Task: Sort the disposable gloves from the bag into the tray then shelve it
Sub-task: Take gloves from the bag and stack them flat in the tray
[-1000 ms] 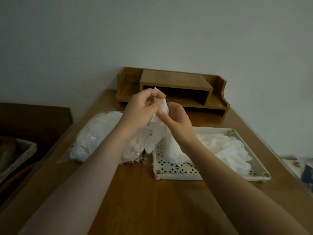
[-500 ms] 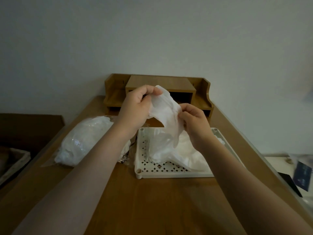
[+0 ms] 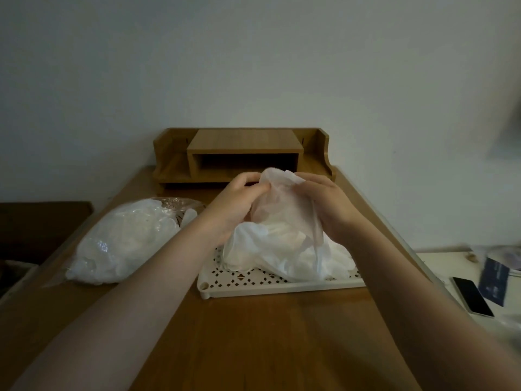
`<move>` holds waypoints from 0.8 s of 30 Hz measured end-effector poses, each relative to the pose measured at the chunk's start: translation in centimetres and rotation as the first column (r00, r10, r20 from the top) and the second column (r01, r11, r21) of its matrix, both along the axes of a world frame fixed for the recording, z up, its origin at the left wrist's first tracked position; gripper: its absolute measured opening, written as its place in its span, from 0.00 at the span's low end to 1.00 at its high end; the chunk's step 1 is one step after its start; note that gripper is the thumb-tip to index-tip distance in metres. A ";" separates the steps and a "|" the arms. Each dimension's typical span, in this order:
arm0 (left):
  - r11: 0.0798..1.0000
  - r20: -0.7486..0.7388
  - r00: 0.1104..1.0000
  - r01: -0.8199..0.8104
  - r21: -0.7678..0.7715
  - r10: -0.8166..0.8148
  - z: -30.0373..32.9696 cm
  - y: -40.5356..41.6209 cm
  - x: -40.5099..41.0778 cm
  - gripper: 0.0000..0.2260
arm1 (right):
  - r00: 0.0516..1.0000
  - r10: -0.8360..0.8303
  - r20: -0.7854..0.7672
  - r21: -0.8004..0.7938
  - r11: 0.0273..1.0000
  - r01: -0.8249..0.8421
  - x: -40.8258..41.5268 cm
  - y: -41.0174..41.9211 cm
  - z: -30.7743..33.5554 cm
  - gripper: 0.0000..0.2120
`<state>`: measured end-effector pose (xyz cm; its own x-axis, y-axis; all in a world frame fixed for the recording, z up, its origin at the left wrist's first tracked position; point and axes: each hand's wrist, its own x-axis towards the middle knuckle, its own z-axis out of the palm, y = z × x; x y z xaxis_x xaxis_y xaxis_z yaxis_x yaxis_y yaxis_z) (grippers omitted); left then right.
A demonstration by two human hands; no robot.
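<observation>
A wooden worktop [image 3: 253,334] runs up to a plain pale wall [image 3: 253,66]. To its right stands a lower white surface [image 3: 439,266], and on it lies a phone [image 3: 472,296] with a dark screen facing up, just beside a dark blue packet [image 3: 494,282] that is blurred. More blurred, pale items sit at the far right edge. To the left of the worktop, a dark piece of furniture [image 3: 42,221] stands in shadow.
</observation>
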<state>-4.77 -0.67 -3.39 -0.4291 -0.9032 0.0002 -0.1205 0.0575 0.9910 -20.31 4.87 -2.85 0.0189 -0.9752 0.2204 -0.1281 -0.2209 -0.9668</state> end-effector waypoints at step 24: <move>0.988 -0.272 0.962 0.051 0.147 -0.009 -1.7 -2.0 -0.6 0.10 | 0.928 -0.192 -0.321 0.229 0.934 0.272 -4.6 -1.0 -1.4 0.10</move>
